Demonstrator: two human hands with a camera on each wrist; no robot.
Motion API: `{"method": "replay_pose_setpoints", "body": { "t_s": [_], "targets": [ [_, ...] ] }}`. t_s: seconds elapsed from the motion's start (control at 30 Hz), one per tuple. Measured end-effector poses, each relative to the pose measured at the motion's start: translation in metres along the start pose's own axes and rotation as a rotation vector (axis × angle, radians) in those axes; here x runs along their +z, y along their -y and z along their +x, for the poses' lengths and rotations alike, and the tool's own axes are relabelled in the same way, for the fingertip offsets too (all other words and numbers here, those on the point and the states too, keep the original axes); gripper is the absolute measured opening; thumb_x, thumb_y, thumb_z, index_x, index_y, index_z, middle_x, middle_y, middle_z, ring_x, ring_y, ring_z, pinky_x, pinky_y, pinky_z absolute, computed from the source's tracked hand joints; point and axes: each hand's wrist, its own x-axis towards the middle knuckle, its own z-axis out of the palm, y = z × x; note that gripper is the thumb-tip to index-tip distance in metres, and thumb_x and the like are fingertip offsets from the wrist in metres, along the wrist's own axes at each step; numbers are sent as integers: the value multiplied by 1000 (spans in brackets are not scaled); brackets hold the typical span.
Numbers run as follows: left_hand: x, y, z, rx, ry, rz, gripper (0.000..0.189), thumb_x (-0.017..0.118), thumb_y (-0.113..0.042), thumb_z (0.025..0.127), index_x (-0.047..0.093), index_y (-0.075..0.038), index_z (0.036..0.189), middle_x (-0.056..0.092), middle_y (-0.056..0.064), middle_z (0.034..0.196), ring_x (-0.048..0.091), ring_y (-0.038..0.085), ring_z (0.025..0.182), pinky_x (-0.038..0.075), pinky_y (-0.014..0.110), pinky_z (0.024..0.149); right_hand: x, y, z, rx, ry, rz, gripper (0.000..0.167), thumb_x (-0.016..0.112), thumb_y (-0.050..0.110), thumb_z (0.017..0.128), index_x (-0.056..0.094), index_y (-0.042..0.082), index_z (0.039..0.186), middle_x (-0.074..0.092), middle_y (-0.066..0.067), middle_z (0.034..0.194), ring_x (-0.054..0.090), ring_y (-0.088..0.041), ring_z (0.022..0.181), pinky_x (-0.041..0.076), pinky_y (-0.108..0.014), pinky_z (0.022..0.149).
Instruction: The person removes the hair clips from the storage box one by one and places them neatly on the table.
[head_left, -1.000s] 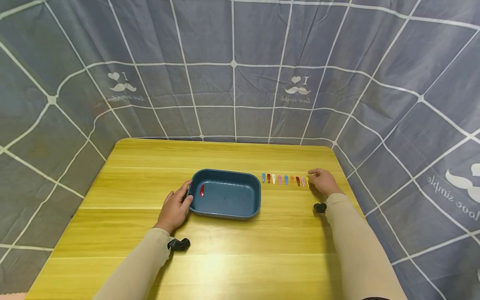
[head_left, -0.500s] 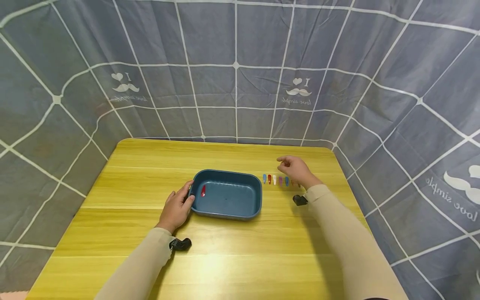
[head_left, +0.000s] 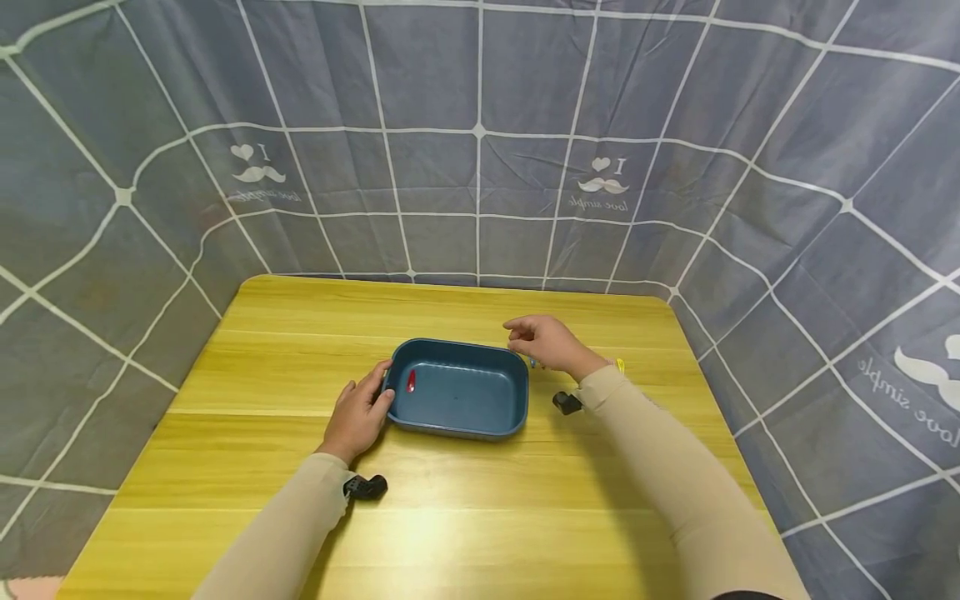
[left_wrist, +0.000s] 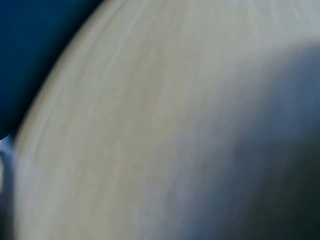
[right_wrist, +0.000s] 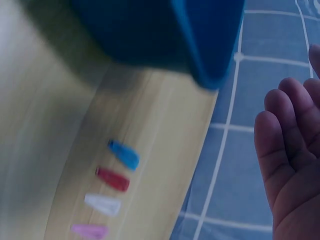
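A dark blue plastic basin [head_left: 453, 429] stands on the table with one red hair clip [head_left: 411, 381] inside, near its left end. My left hand [head_left: 356, 417] rests against the basin's left side, fingers and thumb spread along the rim. My right hand [head_left: 549, 342] hovers by the basin's right back corner, palm inward and fingers bent. Its index fingertip and thumb are not clear enough to show whether a clip is between them. In the right wrist view a blue clip [right_wrist: 124, 154], a red clip [right_wrist: 113, 179], a white clip [right_wrist: 102, 204] and a pink-purple clip [right_wrist: 90, 230] lie in a row.
A yellow clip [head_left: 620, 365] lies right of my right wrist; the forearm hides much of the row. The wood-grain table [head_left: 465, 517] ends at a grey-blue checked curtain [head_left: 420, 175] behind and at the sides. The left wrist view is blurred, mostly tabletop.
My right hand has moved left from the right end of the clip row to the basin's right back corner. The left hand has stayed at the basin's left side.
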Motion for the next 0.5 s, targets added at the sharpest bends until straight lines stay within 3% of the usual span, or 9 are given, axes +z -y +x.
{"method": "replay_pose_setpoints", "body": {
  "t_s": [0.1,0.23,0.5],
  "targets": [
    [0,0,0,-2,2,2,55,45,-33,112,35,-23,165,44,13,166,44,37,153,12,62,132,7,6,5,-32,9,-32,43,69,20,103,65,7,144,73,-12,122,71,-24,106,61,-34,82],
    [-1,-1,0,-3,5,-2,55,45,-34,112,35,-23,165,44,13,166,44,37,153,12,62,132,17,15,10,-56,27,-40,45,71,19,102,64,5,144,74,-10,120,71,-25,112,61,-41,97],
    [-2,-2,0,-8,5,5,55,47,-31,111,36,-23,164,45,14,165,45,37,152,12,62,132,32,31,17,-90,78,-67,45,70,19,102,63,7,145,76,-8,122,71,-23,115,61,-40,98]
  ]
}}
